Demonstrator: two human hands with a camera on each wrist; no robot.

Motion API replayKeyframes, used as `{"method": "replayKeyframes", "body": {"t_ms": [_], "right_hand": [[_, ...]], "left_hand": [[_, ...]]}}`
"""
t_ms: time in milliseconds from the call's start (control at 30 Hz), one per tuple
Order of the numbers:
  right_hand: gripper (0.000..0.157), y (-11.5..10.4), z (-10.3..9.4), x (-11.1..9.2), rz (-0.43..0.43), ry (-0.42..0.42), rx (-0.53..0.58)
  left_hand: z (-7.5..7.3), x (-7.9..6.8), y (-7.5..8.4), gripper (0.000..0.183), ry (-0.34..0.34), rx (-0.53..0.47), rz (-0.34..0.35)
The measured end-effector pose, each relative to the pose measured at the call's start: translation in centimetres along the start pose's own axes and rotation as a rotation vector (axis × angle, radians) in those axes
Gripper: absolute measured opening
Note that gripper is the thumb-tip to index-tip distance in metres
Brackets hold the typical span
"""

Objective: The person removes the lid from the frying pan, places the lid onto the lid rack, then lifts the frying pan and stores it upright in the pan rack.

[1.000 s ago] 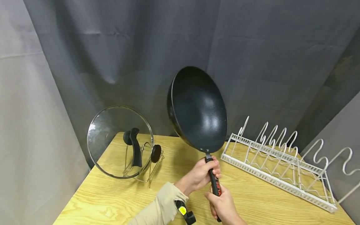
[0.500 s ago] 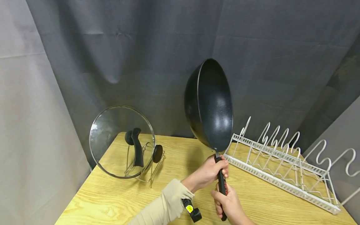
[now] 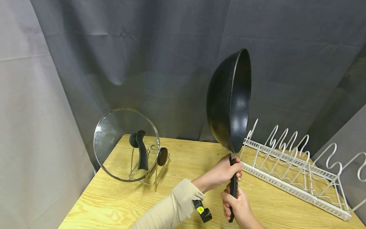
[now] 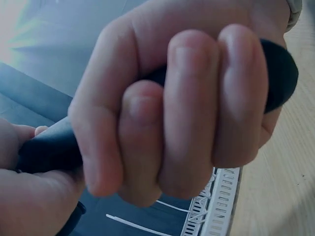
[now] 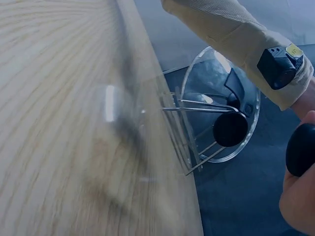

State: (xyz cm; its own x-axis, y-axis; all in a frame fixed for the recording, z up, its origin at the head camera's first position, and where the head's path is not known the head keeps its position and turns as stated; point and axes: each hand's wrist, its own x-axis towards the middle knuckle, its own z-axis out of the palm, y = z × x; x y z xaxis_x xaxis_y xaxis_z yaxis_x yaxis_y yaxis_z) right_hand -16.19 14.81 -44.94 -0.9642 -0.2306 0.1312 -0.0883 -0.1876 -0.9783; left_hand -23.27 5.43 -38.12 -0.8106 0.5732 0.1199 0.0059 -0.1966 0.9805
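Note:
Both hands grip the long black handle [image 3: 233, 183] of a deep black wok [image 3: 221, 105]. The wok stands up on edge in the air, handle down, with its hollow side facing right toward the rack and its rounded outside facing left. My left hand [image 3: 224, 171] holds the handle just under the bowl, and my right hand [image 3: 241, 205] wraps around it lower, near its end. In the left wrist view, curled fingers [image 4: 189, 113] close around the handle. The handle's rounded end [image 5: 301, 150] shows at the right side of the right wrist view.
A white wire rack [image 3: 294, 175] with wavy dividers stands on the right of the wooden table [image 3: 108, 203]. On the left, a glass lid [image 3: 114, 152] with a black handle leans upright in a wire stand [image 3: 155, 178]. A grey curtain [image 3: 171, 63] hangs behind.
Both hands have carried the wok to the right and slightly up, toward the rack. It has turned so that its hollow faces further right and more of its outside shows.

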Motion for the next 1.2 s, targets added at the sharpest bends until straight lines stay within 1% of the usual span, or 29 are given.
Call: {"method": "replayKeyframes", "body": {"t_ms": [200, 300, 433, 567, 667, 733, 867, 967, 1100, 1200], "right_hand": [[0.023, -0.4, -0.2, -0.4, -0.061, -0.047, 0.107], [0.025, -0.6, -0.6, -0.7, -0.099, -0.092, 0.150], [0.025, -0.7, -1.2, -1.0, -0.135, -0.119, 0.194], [0.024, -0.6, -1.7, -1.2, -0.132, -0.140, 0.234], [0.023, -0.4, -2.0, -1.3, -0.142, -0.198, 0.288], [0.023, -0.2, -2.1, -1.4, -0.164, -0.231, 0.329], [0.026, 0.0, -2.3, -1.5, -0.212, -0.276, 0.418], [0.028, 0.2, -2.4, -1.5, -0.238, -0.303, 0.477], [0.030, 0.3, -2.6, -1.4, -0.267, -0.338, 0.545], [0.032, 0.3, -2.8, -1.5, -0.275, -0.361, 0.583]], "left_hand": [[1.0, 0.5, 0.8, 0.015, -0.020, 0.076, -0.014], [1.4, 0.8, 0.9, 0.016, -0.034, 0.081, -0.017], [2.0, 1.3, 0.8, 0.016, -0.055, 0.099, -0.020], [2.6, 1.6, 0.6, 0.016, -0.054, 0.111, -0.046], [3.0, 1.9, 0.5, 0.017, -0.052, 0.120, -0.070], [3.2, 2.0, 0.5, 0.015, -0.056, 0.139, -0.080], [3.6, 2.2, 0.4, 0.010, -0.064, 0.208, -0.080], [3.9, 2.4, 0.3, 0.009, -0.065, 0.236, -0.075], [4.2, 2.7, 0.1, 0.012, -0.064, 0.228, -0.074], [4.5, 2.8, -0.1, 0.014, -0.048, 0.222, -0.073]]}}
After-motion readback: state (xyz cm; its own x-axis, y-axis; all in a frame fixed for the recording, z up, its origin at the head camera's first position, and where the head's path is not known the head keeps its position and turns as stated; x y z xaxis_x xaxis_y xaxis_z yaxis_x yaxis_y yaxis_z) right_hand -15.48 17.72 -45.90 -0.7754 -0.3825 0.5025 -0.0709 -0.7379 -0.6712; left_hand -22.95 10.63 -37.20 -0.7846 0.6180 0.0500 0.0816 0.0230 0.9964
